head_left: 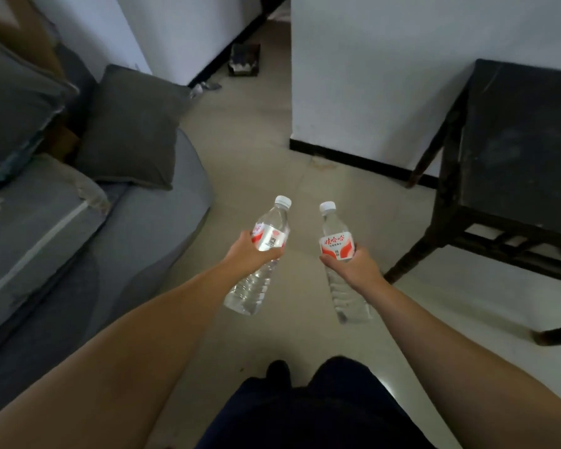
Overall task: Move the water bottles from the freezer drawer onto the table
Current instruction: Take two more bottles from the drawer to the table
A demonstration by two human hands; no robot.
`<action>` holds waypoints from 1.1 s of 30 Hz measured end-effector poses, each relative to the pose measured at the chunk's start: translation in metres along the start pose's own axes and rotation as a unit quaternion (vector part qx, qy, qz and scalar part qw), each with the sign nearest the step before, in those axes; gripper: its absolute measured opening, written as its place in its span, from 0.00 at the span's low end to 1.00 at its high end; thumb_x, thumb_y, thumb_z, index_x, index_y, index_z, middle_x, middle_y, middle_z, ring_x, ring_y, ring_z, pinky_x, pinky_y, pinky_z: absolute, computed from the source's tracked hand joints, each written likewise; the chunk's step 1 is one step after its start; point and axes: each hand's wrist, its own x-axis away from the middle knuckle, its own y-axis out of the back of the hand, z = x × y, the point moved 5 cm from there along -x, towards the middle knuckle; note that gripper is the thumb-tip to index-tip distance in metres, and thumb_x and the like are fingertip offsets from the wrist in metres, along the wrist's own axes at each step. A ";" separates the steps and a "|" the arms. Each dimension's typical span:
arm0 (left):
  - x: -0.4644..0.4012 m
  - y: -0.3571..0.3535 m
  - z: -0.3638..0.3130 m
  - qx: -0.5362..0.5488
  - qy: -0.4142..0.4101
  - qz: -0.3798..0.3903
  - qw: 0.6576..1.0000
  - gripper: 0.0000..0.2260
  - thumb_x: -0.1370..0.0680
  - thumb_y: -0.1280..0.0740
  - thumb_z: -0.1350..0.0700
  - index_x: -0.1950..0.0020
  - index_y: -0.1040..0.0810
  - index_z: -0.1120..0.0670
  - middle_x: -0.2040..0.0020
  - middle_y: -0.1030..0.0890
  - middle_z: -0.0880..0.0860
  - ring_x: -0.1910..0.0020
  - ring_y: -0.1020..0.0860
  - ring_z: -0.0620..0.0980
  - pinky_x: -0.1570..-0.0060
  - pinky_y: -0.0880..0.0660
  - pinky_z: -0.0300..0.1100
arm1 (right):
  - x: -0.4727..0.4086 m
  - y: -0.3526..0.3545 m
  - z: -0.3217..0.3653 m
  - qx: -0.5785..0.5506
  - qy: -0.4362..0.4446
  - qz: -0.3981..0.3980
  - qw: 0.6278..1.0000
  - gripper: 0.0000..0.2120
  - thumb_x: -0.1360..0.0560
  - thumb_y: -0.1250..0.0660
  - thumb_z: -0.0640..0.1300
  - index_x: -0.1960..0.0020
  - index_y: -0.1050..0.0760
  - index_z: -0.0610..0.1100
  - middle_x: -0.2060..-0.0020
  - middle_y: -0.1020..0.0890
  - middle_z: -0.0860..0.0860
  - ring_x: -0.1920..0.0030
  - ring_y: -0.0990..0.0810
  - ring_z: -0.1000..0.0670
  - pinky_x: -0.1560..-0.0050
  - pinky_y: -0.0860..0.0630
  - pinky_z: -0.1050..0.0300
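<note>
Tiled floor (240,150); bottles (336,244) within fingers (326,261).

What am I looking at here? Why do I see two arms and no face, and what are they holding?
You see it the way the person sees it. A camera worn on the head looks forward and down, so only the arms, hands and legs show. There is just this one picture.

The left hand grips a clear water bottle round its red and white label. The right hand grips a second water bottle the same way. Both have white caps and are carried in the air, not touching each other.

On the left is a grey sofa with a dark cushion. On the right stands a dark wooden table, with nothing showing on the part of its top in view. The bottles are not on it yet. Below is a pale tiled floor.
</note>
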 end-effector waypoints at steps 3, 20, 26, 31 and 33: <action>-0.042 0.001 -0.033 -0.007 -0.019 0.028 0.999 0.34 0.40 0.25 0.38 0.40 0.27 0.54 0.48 0.19 0.50 0.55 0.20 0.48 0.61 0.27 0.40 | -0.029 0.009 0.014 -0.004 -0.022 -0.019 1.000 0.27 0.31 0.26 0.56 0.38 0.29 0.46 0.48 0.21 0.51 0.51 0.21 0.50 0.53 0.27 0.58; -0.239 -0.112 -0.275 -0.073 -0.112 0.131 0.982 0.29 0.31 0.24 0.46 0.35 0.31 0.54 0.45 0.23 0.48 0.52 0.23 0.48 0.55 0.29 0.39 | -0.251 0.181 0.044 -0.062 -0.107 -0.110 0.986 0.33 0.30 0.26 0.54 0.32 0.34 0.44 0.41 0.23 0.48 0.45 0.22 0.48 0.48 0.26 0.55; -0.294 -0.156 -0.348 -0.062 -0.125 0.179 0.974 0.31 0.33 0.23 0.46 0.36 0.32 0.53 0.42 0.21 0.51 0.49 0.20 0.50 0.46 0.22 0.47 | -0.297 0.236 0.053 -0.094 -0.139 -0.160 0.973 0.31 0.27 0.28 0.50 0.30 0.36 0.43 0.41 0.24 0.49 0.39 0.23 0.46 0.46 0.28 0.57; -0.344 -0.203 -0.412 -0.120 -0.161 0.249 0.947 0.35 0.36 0.23 0.42 0.35 0.30 0.54 0.42 0.21 0.50 0.50 0.20 0.49 0.48 0.22 0.47 | -0.348 0.278 0.043 -0.107 -0.200 -0.212 0.951 0.34 0.28 0.28 0.52 0.28 0.38 0.43 0.37 0.24 0.47 0.38 0.24 0.46 0.40 0.25 0.51; -0.361 -0.218 -0.436 -0.139 -0.174 0.264 0.939 0.33 0.33 0.24 0.44 0.35 0.31 0.55 0.42 0.22 0.49 0.49 0.21 0.48 0.50 0.24 0.44 | -0.364 0.292 0.039 -0.120 -0.214 -0.227 0.943 0.35 0.28 0.27 0.52 0.28 0.38 0.43 0.37 0.24 0.47 0.39 0.23 0.46 0.42 0.24 0.52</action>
